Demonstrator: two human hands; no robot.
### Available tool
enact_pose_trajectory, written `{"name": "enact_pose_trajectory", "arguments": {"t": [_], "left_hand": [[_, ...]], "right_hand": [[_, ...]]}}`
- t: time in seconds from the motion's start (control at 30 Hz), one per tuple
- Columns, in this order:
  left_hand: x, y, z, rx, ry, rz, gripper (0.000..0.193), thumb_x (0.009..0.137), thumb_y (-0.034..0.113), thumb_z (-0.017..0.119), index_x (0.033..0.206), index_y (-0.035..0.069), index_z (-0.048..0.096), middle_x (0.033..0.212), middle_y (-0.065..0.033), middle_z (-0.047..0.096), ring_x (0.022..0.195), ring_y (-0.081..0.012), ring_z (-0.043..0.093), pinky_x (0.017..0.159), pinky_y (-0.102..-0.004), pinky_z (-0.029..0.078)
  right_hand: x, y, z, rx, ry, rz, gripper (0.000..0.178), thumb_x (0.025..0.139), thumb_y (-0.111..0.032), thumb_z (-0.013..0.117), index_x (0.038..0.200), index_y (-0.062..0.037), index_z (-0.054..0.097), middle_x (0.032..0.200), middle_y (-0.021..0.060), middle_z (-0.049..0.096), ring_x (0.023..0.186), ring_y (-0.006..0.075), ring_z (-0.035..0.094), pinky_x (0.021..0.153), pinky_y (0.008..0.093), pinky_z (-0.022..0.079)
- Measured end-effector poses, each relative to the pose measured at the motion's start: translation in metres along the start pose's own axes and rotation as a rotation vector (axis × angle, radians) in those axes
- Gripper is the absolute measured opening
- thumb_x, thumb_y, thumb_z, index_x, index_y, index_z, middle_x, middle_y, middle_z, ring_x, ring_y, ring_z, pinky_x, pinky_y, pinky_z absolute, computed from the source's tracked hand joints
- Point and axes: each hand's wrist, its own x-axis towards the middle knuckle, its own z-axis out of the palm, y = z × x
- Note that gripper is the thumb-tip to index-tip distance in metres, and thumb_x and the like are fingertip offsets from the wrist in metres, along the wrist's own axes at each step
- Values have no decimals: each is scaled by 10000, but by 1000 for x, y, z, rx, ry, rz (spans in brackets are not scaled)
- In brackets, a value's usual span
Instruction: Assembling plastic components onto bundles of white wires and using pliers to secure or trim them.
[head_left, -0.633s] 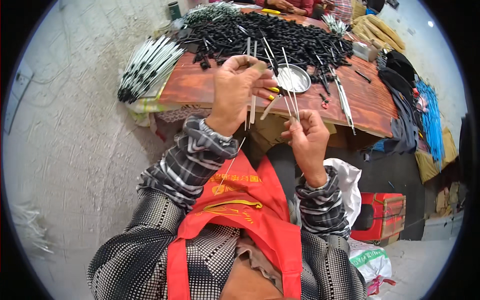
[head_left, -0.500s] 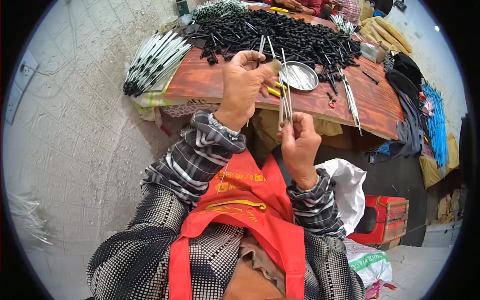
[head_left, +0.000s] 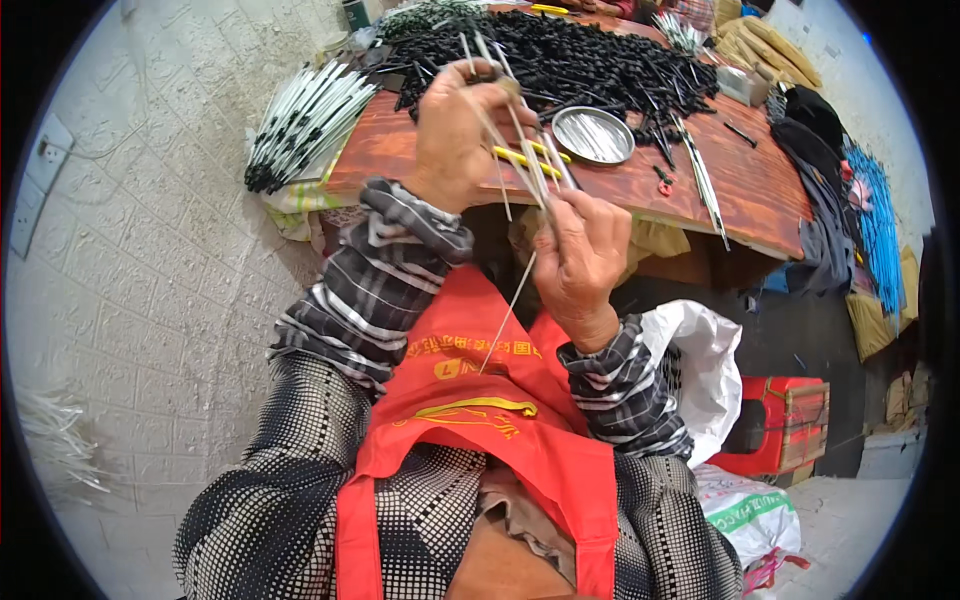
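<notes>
My left hand (head_left: 460,130) is closed around several thin pale rods (head_left: 533,172), gripping them by their upper part above the table's front edge. Lower and to the right, my right hand (head_left: 585,250) pinches the same rods near their lower ends. They slant down from left to right between the two hands, slightly blurred. One thin strand (head_left: 514,312) slopes down from the right hand over the red apron (head_left: 490,390). Behind the rods lies a yellow-handled tool (head_left: 510,154), partly covered by them. Beside it stands a round metal dish (head_left: 628,150) with thin whitish pieces inside.
A large heap of black parts (head_left: 600,70) covers the back of the wooden table (head_left: 385,150). White rods with black ends (head_left: 310,125) are bundled at left; others (head_left: 703,185) lie at right. A white sack (head_left: 705,370) and red stool-like object (head_left: 770,430) are on my right.
Both hands have shifted left with the rods, which now slant more. My right hand has turned, showing more of its back. The strand over the apron now lies farther right.
</notes>
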Motion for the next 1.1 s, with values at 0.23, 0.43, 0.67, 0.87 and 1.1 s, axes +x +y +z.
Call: {"name": "enact_pose_trajectory", "arguments": {"t": [0.23,0.43,0.67,0.87,1.1], "left_hand": [[21,22,-35,-247,-275,-131,213,920,26,526,1128,69,536,882,-104,591,656,-161,493,589,-324,443],[16,66,-33,-331,-595,-177,272,978,93,478,1229,-5,513,705,18,324,552,-82,287,498,-245,262],[-41,90,-16,-326,-668,-69,375,1018,146,446,1390,99,470,755,11,366,575,-81,302,594,-257,288],[-96,124,-34,86,-783,339,326,1014,260,471,1330,250,550,648,2,508,502,-69,370,485,-226,304],[-79,76,-27,-117,-666,120,333,1029,240,443,1320,97,519,590,14,412,489,-76,287,484,-259,238]], "right_hand": [[-11,-3,-6,113,-179,-91,261,677,30,651,927,-48,652,763,71,582,680,240,573,591,362,474],[-50,31,3,117,-447,-331,205,701,-94,665,898,-58,621,910,73,572,787,215,606,655,327,487],[-70,62,15,95,-899,-415,154,740,-227,642,809,-99,691,881,35,625,899,213,600,783,416,444],[31,112,-73,375,-1045,599,177,805,-167,658,702,-30,700,609,20,639,555,74,573,540,260,473],[26,273,-120,-282,-425,720,382,785,-375,703,752,6,725,582,141,637,540,222,622,545,363,472]]}}
